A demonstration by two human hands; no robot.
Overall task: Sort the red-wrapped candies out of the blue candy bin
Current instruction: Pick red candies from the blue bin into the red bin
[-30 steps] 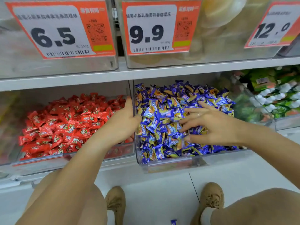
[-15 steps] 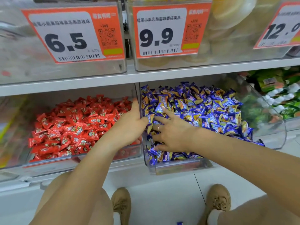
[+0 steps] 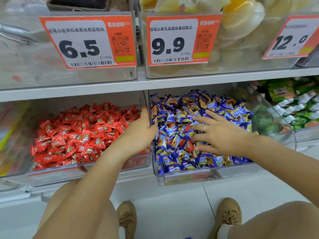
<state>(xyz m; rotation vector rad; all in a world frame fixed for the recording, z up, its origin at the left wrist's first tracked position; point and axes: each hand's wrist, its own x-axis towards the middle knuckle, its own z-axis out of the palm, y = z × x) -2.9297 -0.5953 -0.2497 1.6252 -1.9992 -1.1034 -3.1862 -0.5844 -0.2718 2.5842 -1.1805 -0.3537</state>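
**Sorting red strays from the blue bin**

Looking down through the head camera, I see a few red-wrapped candies [image 3: 189, 144] lying among the blue candies [image 3: 174, 118], near the middle of the blue candy bin [image 3: 186, 177], just beside the fingertips of my right hand [image 3: 222, 135]. One more red wrapper shows a little higher, between blue wrappers, close to the same fingers.

My right hand lies flat on the blue heap, fingers straight and spread apart, pointing left; it clamps nothing. A ring sits on one of its fingers.

My left hand [image 3: 138, 133] reaches to the divider between the two bins. Its thumb stands up along the wall and the palm presses against the side of the blue bin; the fingers are hidden behind the hand, so I cannot tell whether they curl round the edge or hold anything.

To the left, the neighbouring clear bin [image 3: 51, 173] is full of red candies [image 3: 77, 135]. To the right, another bin holds green and white packets [image 3: 293, 107].

On the shelf above hang orange price tags reading 6.5 [image 3: 86, 42], 9.9 [image 3: 179, 40] and 12.0 [image 3: 291, 38]. Below, my tan shoes [image 3: 126, 216] stand on the pale floor [image 3: 172, 204].
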